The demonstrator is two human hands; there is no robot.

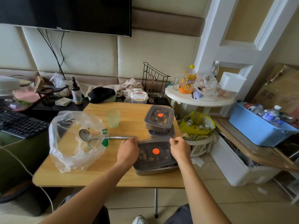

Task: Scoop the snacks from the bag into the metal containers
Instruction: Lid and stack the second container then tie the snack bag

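A clear plastic bag (76, 141) lies open on the left of the wooden table (103, 177), and it looks nearly empty. A metal ladle (97, 136) rests across it, bowl to the left. At the front right sits a metal container (155, 159) with dark snacks under a translucent lid marked by an orange dot. My left hand (128, 150) grips the lid's far left corner. My right hand (179, 147) grips its far right corner. Behind it stands a second lidded metal container (159, 121), stacked on another.
A pale green cup (113, 118) stands mid-table. A keyboard (21, 125) lies to the left. On the right are a yellow snack bag (196, 125) in a basket, a round white side table (200, 99) with bottles, and a blue bin (257, 130).
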